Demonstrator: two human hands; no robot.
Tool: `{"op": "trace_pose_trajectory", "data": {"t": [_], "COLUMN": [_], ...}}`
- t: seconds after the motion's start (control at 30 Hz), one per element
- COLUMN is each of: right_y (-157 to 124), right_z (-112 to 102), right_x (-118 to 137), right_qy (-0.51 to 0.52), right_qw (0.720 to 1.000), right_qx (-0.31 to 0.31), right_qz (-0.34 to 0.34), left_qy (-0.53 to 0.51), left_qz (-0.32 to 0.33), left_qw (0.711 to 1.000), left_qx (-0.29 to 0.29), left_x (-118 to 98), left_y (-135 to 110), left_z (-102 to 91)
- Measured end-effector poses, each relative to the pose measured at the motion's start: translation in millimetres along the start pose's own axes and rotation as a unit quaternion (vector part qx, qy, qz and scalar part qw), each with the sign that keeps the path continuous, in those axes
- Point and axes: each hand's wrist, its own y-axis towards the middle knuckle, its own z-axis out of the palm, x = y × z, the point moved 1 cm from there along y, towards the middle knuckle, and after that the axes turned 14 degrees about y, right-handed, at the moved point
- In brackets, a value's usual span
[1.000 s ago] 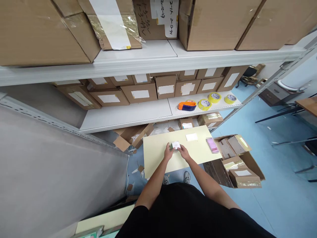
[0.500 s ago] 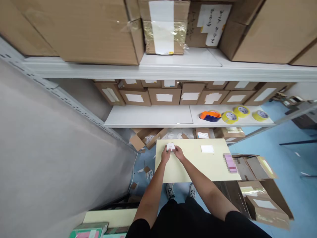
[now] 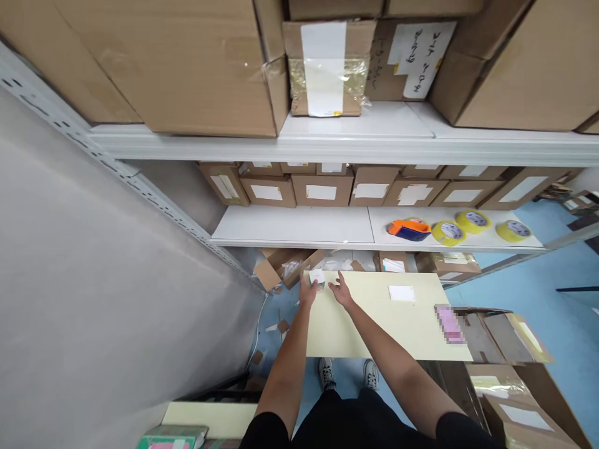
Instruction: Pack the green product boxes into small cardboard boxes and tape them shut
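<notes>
A small white box (image 3: 317,277) is at the far left corner of the pale yellow table (image 3: 374,330). My left hand (image 3: 307,290) grips it from the left side, with the thumb on the near face. Just to the right of the box, my right hand (image 3: 340,290) has its fingers spread and holds nothing. A white card or sheet (image 3: 401,293) lies flat on the table, farther right. At the table's right edge is a pink item (image 3: 450,324), blurred out so that its kind cannot be made out.
Behind the table stands a shelf rack (image 3: 299,234) with labelled cartons. On it are yellow tape rolls (image 3: 448,232) and an orange-and-blue tape dispenser (image 3: 409,229). An open carton (image 3: 287,265) sits behind the table's left corner; large cartons (image 3: 519,405) are at right. A grey wall (image 3: 116,280) bounds the left.
My right hand has let go of the white box and opened, moving a little away to the right. The box now shows its side, in my left hand. The camera view has shifted slightly.
</notes>
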Motion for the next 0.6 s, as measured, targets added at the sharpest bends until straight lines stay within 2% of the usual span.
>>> {"op": "trace_pose_trajectory", "data": {"t": [0.07,0.2,0.27,0.33,0.4,0.47,0.53,0.6], "right_y": [-6.5,-12.9,-10.7,-3.4,9.7,27.5,47.0,64.8], "right_z": [-28.6,-113.7,-161.3,-204.7,-240.3,-266.7,-284.4,-294.8], "right_x": [10.2,46.0,70.8,100.1,133.2,167.8,200.2,225.9], "right_qy": [0.005,-0.012,-0.037,-0.079,-0.131,-0.180,-0.225,-0.284], "right_qw": [0.999,0.988,0.973,0.947,0.916,0.893,0.884,0.888], "right_qx": [-0.014,-0.067,-0.116,-0.163,-0.197,-0.205,-0.186,-0.143], "right_qz": [-0.035,-0.137,-0.195,-0.264,-0.323,-0.357,-0.366,-0.332], "left_qy": [0.019,0.023,0.024,0.028,0.012,-0.032,-0.088,-0.148], "left_qz": [-0.064,-0.069,-0.067,-0.029,0.022,0.072,0.140,0.192], "left_qw": [0.997,0.992,0.984,0.980,0.984,0.990,0.984,0.970], "left_qx": [-0.042,-0.102,-0.162,-0.197,-0.178,-0.117,-0.060,-0.006], "left_x": [-0.7,-14.6,-32.4,-60.6,-97.8,-140.2,-182.7,-218.3], "left_y": [-5.2,-17.7,-24.7,-33.4,-45.4,-61.8,-82.2,-103.2], "left_z": [-9.2,-24.2,-27.3,-24.3,-13.6,4.6,26.9,49.4]}}
